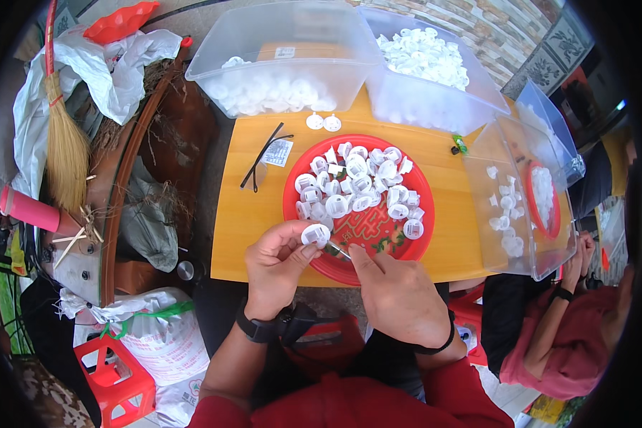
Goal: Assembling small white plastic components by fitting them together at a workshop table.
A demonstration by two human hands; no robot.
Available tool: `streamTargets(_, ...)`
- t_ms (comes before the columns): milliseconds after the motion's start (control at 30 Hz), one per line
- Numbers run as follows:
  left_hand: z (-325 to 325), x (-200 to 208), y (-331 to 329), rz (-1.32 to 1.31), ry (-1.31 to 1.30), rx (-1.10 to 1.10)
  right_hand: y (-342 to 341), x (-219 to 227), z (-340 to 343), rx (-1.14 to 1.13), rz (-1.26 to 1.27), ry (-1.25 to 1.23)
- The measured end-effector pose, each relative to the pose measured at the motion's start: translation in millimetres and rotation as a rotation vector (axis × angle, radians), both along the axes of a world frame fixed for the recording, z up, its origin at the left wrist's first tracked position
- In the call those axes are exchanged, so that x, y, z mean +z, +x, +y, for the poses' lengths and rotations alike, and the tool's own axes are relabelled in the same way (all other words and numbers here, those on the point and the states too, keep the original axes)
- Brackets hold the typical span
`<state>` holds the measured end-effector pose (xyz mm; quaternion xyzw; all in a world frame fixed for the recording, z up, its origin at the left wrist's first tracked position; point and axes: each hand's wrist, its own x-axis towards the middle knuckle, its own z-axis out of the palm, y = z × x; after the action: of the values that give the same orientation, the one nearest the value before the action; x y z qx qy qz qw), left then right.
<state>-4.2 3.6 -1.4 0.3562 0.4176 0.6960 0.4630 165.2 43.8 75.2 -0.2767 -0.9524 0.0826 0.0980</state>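
Observation:
Between the thumb and fingers of my left hand [274, 267] is a small white round plastic part [315, 235], held over the near-left side of a red round tray [426, 214]. My right hand [406, 296] is closed on a thin metal tool [338, 250], whose tip reaches the near edge of that part; its handle is hidden in my grip. Many similar white plastic parts [357, 166] lie heaped in the far half of the tray. The tray's near half shows its printed red bottom.
Translucent bins [285, 57] [435, 100] of white parts stand along the table's [253, 235] far side. Dark-framed glasses [264, 157] lie left of the tray; two white pieces [324, 122] rest beyond it. At right are a clear bin [513, 242] and a person [563, 328] seated.

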Motion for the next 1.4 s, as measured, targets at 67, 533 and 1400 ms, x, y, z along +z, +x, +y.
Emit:
streamTargets(67, 1.1, 1.6, 2.0, -0.020, -0.001, -0.004, 2.3, 1.3, 1.4, -0.058, 0.075, -0.029)
streamTargets(533, -0.8, -0.2, 6.3, -0.008, 0.036, 0.019, -9.5, -12.7, 3.8, -0.053, 0.131, -0.145)
streamTargets(1400, -17.6, 9.7, 5.1, 0.058, 0.210, -0.128, -17.9, -3.1, 11.3, -0.303, 0.571, -0.855)
